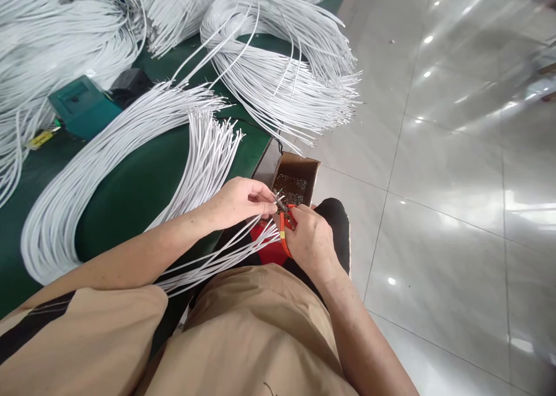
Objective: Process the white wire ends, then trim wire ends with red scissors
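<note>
My left hand [249, 202] is closed, thumb and fingers pinched on the end of a white cable just above the cardboard box. My right hand [310, 234] is wrapped round orange-handled pliers [283, 234], whose dark jaws meet the cable end at my left fingertips. Several loose white cables [234, 256] run under my left forearm toward the pliers. On the green table a looped bundle of white cables [56, 222] lies to the left, its cut ends near the middle. The cardboard box [313, 179] holds small dark scraps.
Another coiled cable bundle [278, 89] overhangs the table's right edge. Further white cables [52, 43] are heaped at the back left, beside a teal device [84, 106] and a yellow tag [40, 139]. Tiled floor [434, 222] lies to the right.
</note>
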A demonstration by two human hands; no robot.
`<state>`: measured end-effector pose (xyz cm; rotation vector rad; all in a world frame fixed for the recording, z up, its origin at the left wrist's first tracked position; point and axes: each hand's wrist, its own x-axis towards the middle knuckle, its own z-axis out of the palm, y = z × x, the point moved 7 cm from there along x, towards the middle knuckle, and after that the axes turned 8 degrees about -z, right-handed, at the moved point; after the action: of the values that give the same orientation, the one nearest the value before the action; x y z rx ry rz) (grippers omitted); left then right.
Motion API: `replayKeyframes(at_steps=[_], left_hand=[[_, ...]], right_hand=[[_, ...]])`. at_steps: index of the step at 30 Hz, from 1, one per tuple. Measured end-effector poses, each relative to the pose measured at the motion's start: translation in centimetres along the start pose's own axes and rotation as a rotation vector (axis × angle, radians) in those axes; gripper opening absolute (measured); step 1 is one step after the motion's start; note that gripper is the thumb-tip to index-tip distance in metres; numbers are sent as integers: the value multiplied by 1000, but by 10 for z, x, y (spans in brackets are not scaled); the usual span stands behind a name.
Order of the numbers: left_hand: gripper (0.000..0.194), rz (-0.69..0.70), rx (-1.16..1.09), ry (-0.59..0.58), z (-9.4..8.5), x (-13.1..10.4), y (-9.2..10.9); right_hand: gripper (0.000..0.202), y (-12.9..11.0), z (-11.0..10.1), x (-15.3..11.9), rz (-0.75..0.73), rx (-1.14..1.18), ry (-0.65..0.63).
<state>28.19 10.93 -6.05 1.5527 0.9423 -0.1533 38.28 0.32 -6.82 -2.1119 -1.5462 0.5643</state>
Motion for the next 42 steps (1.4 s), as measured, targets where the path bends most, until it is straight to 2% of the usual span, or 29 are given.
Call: replayKeyframes(at_steps=[4,8,16,18,20,23,25,27,32,35,37,42], left_hand=[[28,-8,-29,-36,1,0,2],[21,10,-17,-25,2,-2,6],[21,62,58,-4,3,-3,9],[20,64,70,7,3,-3,9],[20,65,72,9,3,-4,10],[23,78,57,1,5,-4,11],[22,89,51,-4,6,-4,11],[21,95,48,-8,7,-4,10],[26,75,11,-12,9,-3,6],[29,68,66,49,6,-3,5],[29,73,85,79,4,-3,6],[26,67,5,15,5,-1,4]], right_hand=[[31,0,-1,1,-17,-21,10],[27,0,-1,1,-30,-46,22],[21,1,-2,0,-32,-57,65],[25,4,-2,1,-2,88,36],[26,9,-2,3,73,346,19],[22,13,-6,6,219,779,75],[23,11,-9,7,288,972,121],[21,8,-10,9,314,1049,151],[12,0,-6,10,315,1068,208],[10,-1,1,8,351,1101,270],[9,-1,6,8,364,1169,267],[12,3,6,9,290,1369,252]])
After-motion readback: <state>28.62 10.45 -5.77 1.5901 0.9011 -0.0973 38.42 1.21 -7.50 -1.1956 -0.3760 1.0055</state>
